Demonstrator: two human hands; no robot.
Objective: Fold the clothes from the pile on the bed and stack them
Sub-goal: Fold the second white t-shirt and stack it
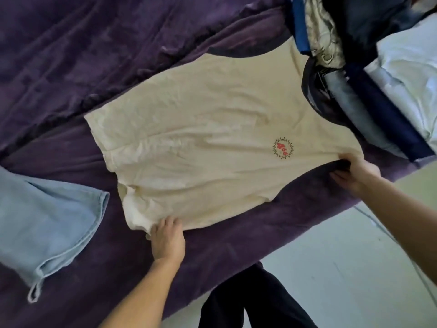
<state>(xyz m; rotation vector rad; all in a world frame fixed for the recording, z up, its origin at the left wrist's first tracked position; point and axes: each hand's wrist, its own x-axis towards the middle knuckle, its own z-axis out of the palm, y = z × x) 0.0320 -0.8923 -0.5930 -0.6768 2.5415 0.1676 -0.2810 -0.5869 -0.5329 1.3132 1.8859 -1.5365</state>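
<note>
A cream T-shirt (208,143) with dark sleeves and a small red chest print lies spread flat across the purple bedspread (71,55). My left hand (166,240) pinches its near hem corner. At the near shoulder my right hand (357,174) grips the shirt where the dark sleeve is tucked under. The shirt's neck points right, toward the clothes pile (350,39) of dark, blue and patterned garments at the top right.
A light blue denim garment (47,223) lies on the bed at the left. White bedding (406,79) shows at the far right. The bed's edge runs diagonally near me, with pale floor (331,268) and my dark trouser legs (250,304) beyond it.
</note>
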